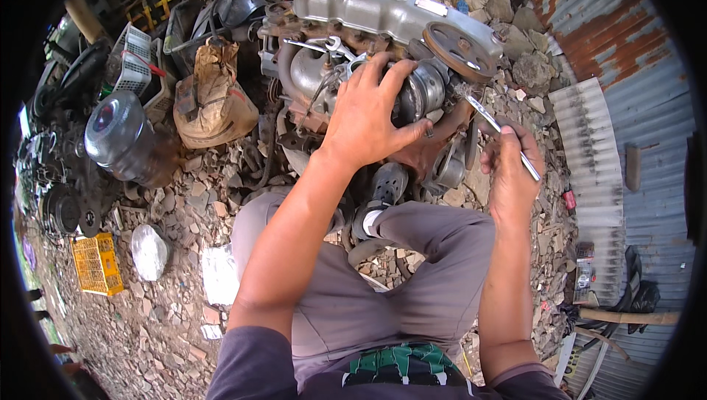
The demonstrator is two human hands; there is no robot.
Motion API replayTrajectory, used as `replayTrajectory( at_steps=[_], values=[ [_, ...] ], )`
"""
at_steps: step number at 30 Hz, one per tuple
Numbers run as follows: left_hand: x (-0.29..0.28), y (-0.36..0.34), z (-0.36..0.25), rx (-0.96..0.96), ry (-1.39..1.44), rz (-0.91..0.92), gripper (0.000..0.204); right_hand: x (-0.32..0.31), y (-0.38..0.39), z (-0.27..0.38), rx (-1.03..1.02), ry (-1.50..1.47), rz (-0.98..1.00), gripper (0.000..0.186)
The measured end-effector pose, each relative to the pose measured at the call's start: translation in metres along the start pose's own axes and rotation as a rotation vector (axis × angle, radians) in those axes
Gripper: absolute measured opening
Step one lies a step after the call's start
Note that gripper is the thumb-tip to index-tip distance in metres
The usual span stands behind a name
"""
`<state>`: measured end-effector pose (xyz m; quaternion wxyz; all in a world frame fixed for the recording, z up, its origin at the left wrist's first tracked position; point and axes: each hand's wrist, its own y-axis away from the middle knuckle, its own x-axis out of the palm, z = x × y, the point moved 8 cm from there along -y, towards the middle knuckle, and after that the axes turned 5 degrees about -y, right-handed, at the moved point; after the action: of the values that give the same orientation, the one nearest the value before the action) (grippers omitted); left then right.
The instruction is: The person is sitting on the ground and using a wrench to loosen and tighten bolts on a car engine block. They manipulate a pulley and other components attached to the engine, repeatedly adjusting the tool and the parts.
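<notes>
In front of me stands a car engine (390,6) with a silver valve cover and an orange cap. My left hand (370,109) rests over a round metal part that looks like an alternator (426,90), its fingers curved over the top and its thumb down the near side. In my right hand (512,160) is a chrome wrench (490,118), gripped along its shaft, with its far end close to the engine's front below the pulley (460,51). Another wrench (336,48) lies on the engine, left of my left hand's fingers. The palm hides part of the alternator.
Rubble covers the ground (188,216). To the left are a dirty sack (213,105), a clear plastic bottle (118,135), white baskets (135,54) and a yellow crate (97,264). A corrugated metal sheet wall (648,105) bounds the right side. My shoe (387,183) is below the engine.
</notes>
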<state>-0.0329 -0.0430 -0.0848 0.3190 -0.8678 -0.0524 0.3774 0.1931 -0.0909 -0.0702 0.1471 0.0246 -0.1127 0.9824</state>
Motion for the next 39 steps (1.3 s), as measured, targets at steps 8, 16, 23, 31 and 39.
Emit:
replayTrajectory(
  at_steps=[8,16,23,31,39],
  values=[
    [-0.004,0.002,-0.001,-0.01,-0.024,0.002,0.082,0.014,-0.005,-0.015,-0.033,-0.045,-0.069,0.023],
    [0.0,0.0,-0.006,-0.007,-0.054,0.002,0.082,0.032,0.0,-0.001,-0.507,0.541,0.063,0.013],
    [0.002,0.001,0.0,-0.043,-0.059,0.045,0.082,0.021,-0.019,0.019,-0.371,0.713,0.124,0.02],
    [0.003,-0.002,-0.003,-0.016,-0.059,0.0,0.082,0.004,-0.021,-0.014,-0.133,0.149,0.093,0.022],
    [0.004,0.0,-0.002,-0.045,-0.07,0.015,0.083,0.02,-0.026,-0.01,-0.287,0.337,0.284,0.025]
  ],
)
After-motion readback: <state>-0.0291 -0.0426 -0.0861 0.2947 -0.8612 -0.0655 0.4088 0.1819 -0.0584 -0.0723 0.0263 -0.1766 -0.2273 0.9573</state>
